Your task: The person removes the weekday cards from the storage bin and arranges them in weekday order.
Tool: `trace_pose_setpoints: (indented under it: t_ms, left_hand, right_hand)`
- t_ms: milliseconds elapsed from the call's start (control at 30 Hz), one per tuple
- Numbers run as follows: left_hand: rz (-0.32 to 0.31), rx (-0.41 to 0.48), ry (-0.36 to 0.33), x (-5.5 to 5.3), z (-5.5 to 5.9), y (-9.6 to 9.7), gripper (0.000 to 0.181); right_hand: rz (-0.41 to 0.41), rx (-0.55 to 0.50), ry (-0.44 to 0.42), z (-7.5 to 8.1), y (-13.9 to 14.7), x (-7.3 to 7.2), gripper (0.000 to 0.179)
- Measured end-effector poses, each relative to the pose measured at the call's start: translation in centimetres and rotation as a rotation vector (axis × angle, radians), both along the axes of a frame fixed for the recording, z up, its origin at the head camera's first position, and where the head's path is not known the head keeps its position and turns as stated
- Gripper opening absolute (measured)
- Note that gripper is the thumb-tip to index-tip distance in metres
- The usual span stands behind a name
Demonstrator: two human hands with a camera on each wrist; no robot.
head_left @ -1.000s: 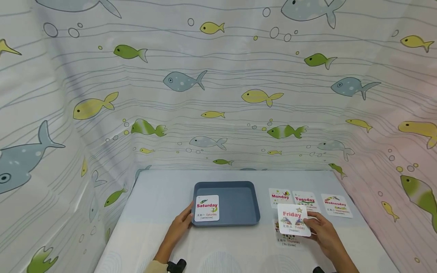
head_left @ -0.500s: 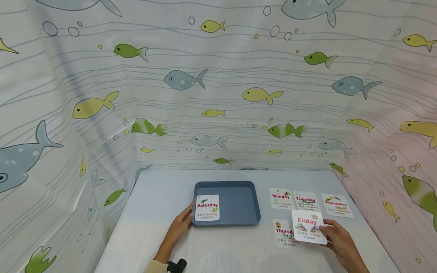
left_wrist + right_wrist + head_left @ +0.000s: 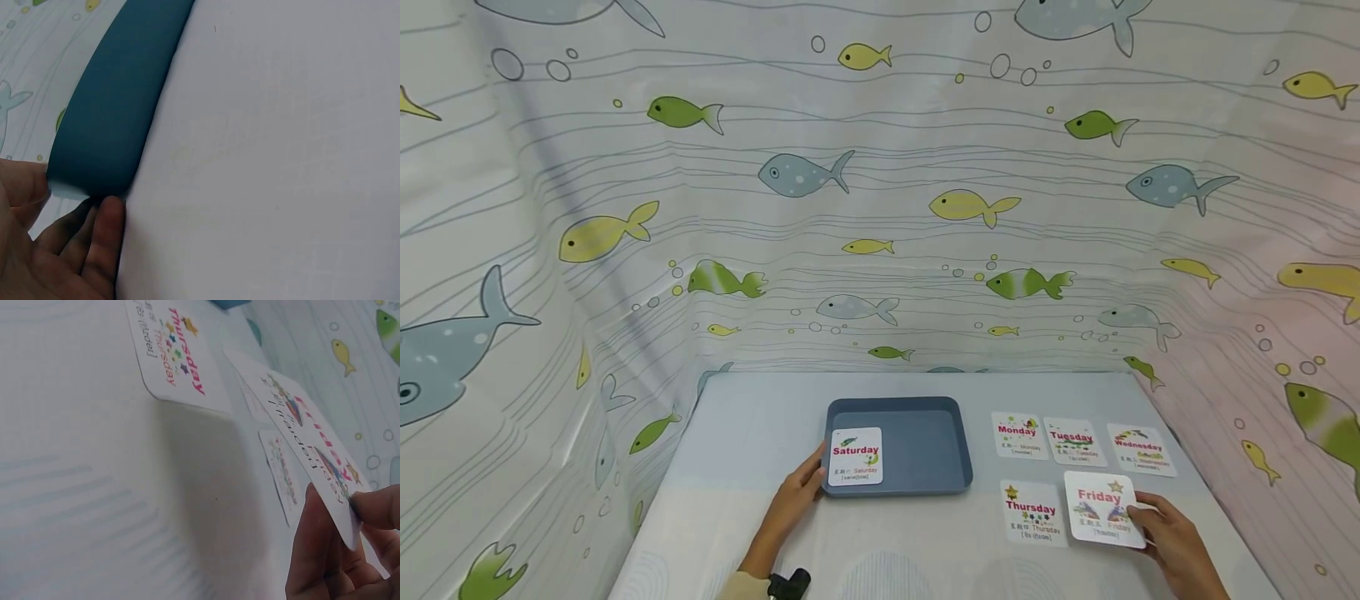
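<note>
My right hand (image 3: 1176, 542) pinches the right edge of a white Friday card (image 3: 1103, 510) between thumb and fingers. In the right wrist view the Friday card (image 3: 312, 437) is tilted above the table, casting a shadow on the cloth. Left of it the Thursday card (image 3: 1032, 514) lies flat. My left hand (image 3: 797, 492) holds the left side of a blue-grey tray (image 3: 917, 483) near its front corner. The left wrist view shows thumb and fingertips against the end of the tray (image 3: 112, 106). A Saturday card (image 3: 855, 457) lies inside the tray's left part.
Behind the Friday card, a row on the table holds the Monday card (image 3: 1019, 435), Tuesday card (image 3: 1074, 442) and Wednesday card (image 3: 1140, 450). A pale cloth (image 3: 760, 433) covers the table. A fish-patterned curtain (image 3: 895, 133) encloses the back and both sides.
My right hand has carried the Friday card to the right and toward the front, from over the Thursday card to beside it. The left hand and tray stay put.
</note>
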State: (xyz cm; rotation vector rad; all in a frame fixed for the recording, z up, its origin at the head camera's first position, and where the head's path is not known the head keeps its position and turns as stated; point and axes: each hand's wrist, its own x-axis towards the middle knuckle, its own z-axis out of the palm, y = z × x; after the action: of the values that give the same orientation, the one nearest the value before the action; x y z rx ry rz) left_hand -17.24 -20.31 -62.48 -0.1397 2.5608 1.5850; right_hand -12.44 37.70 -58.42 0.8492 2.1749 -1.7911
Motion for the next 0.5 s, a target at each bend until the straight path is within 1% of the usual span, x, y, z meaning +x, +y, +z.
trace_pose_setpoints:
  t_ms: [100, 267, 367, 500]
  left_hand:
    - [0.000, -0.008, 0.001, 0.0, 0.0, 0.0, 0.050]
    - [-0.001, -0.008, -0.004, 0.0, 0.0, 0.0, 0.050]
    - [-0.001, -0.009, -0.006, 0.0, -0.1, 0.0, 0.050]
    - [-0.001, -0.013, -0.004, -0.1, -0.1, 0.0, 0.050]
  right_hand:
    - [-0.022, 0.021, -0.009, -0.4, 0.6, 0.0, 0.060]
    - [-0.024, 0.060, -0.034, -1.4, 1.3, 0.0, 0.062]
    - [-0.042, 0.088, -0.044, -1.9, 1.6, -0.1, 0.061]
    - [-0.028, 0.165, -0.043, -2.4, 1.7, -0.3, 0.058]
